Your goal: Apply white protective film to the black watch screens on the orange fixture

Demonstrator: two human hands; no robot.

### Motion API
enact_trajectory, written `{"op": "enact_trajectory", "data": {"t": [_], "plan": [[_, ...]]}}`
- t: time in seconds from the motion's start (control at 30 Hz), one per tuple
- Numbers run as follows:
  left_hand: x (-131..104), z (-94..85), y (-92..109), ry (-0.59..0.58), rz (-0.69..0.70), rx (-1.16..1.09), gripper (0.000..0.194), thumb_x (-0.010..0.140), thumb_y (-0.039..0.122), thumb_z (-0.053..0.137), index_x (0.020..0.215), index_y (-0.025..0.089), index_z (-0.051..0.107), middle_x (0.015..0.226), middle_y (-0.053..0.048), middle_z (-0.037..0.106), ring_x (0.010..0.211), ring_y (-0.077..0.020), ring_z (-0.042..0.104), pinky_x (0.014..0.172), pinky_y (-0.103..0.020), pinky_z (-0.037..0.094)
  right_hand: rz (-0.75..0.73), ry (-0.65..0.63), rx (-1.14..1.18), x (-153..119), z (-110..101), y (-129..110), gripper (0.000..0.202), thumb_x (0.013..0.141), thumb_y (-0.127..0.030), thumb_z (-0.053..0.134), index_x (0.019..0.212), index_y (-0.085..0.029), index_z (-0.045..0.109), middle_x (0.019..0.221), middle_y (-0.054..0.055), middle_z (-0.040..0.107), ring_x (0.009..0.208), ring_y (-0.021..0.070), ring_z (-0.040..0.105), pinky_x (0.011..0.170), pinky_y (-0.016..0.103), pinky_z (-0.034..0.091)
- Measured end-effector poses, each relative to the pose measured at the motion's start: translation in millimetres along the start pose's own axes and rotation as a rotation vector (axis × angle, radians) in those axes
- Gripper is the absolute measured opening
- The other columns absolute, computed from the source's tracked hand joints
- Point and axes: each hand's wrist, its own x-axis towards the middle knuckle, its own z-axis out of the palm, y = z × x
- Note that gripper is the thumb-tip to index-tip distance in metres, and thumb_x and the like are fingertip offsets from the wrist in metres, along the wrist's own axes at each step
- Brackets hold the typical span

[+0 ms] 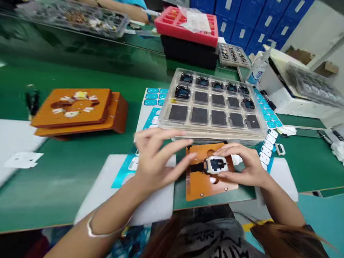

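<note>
My right hand [245, 165] has its thumb and fingers on either side of a small white, watch-shaped frame [226, 165] with a dark inside. The frame rests on an orange fixture plate [196, 190], and a black strip [197, 167] runs left from it. To the left of the plate hovers my left hand [158, 157], fingers spread and thumb apart, with nothing visible in it. Beneath that hand lie a white foam sheet [113, 179] and a blue-backed sticker sheet [120, 177].
Behind the plate stands a clear compartment tray [212, 125] holding several dark watch-like housings. A second orange fixture [77, 120] sits at left. Farther back are a red bin [172, 28], a spray bottle [258, 70] and a white foam box [287, 100]. A co-worker's arm [120, 9] shows at top.
</note>
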Motion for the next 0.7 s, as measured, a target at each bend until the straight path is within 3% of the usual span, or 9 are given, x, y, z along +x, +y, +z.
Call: {"op": "enact_trajectory", "data": {"t": [0.1, 0.2, 0.33, 0.47, 0.6, 0.7], "plan": [[5, 3.3, -13, 0.021, -0.183, 0.049, 0.061, 0.076, 0.045, 0.079, 0.13, 0.039, 0.051, 0.139, -0.009, 0.046, 0.127, -0.0374, 0.048, 0.097, -0.057, 0.05, 0.074, 0.043, 0.057, -6, -2, 9, 0.046, 0.076, -0.022, 0.083, 0.117, -0.029, 0.062, 0.113, 0.005, 0.074, 0.105, 0.0235, 0.071, 0.089, 0.041, 0.06], [5, 10.8, -29, -0.056, -0.24, -0.008, 0.076, 0.074, 0.054, 0.079, 0.139, 0.037, 0.044, 0.151, -0.012, 0.033, 0.138, -0.0414, 0.04, 0.102, -0.059, 0.048, 0.105, 0.18, 0.207, -6, -6, 14, 0.042, 0.073, -0.024, 0.085, 0.11, -0.029, 0.065, 0.11, 0.003, 0.076, 0.103, 0.0225, 0.072, 0.087, 0.038, 0.062], [6, 17.7, -46, -0.189, -0.225, -0.053, 0.059, 0.08, 0.055, 0.073, 0.131, 0.034, 0.052, 0.146, -0.012, 0.044, 0.136, -0.0383, 0.047, 0.105, -0.056, 0.048, 0.148, 0.465, 0.476, 1, -20, 17, 0.03, 0.072, -0.03, 0.086, 0.096, -0.03, 0.068, 0.098, -0.002, 0.077, 0.094, 0.0191, 0.074, 0.083, 0.034, 0.062], [15, 14.8, -48, -0.161, -0.212, -0.028, 0.05, 0.078, 0.056, 0.073, 0.118, 0.029, 0.061, 0.141, -0.012, 0.051, 0.133, -0.0364, 0.052, 0.106, -0.054, 0.049, 0.198, 0.639, 0.587, 5, -40, 23, 0.037, 0.062, -0.042, 0.09, 0.087, -0.029, 0.067, 0.087, -0.004, 0.076, 0.081, 0.019, 0.075, 0.077, 0.033, 0.063], [31, 8.7, -45, -0.16, -0.213, -0.027, 0.049, 0.079, 0.06, 0.071, 0.114, 0.028, 0.063, 0.139, -0.013, 0.057, 0.131, -0.0344, 0.055, 0.103, -0.049, 0.052, 0.191, 0.627, 0.554, 1, -58, 26, 0.05, 0.053, -0.052, 0.091, 0.087, -0.029, 0.063, 0.087, -0.002, 0.076, 0.078, 0.0209, 0.074, 0.077, 0.037, 0.063], [46, 2.5, -44, -0.168, -0.216, -0.03, 0.051, 0.079, 0.063, 0.068, 0.115, 0.027, 0.064, 0.135, -0.011, 0.062, 0.129, -0.0327, 0.057, 0.106, -0.048, 0.049, 0.122, 0.477, 0.533, -6, -72, 25, 0.048, 0.056, -0.054, 0.09, 0.087, -0.029, 0.063, 0.088, -0.001, 0.077, 0.077, 0.0216, 0.074, 0.07, 0.036, 0.062]]}}
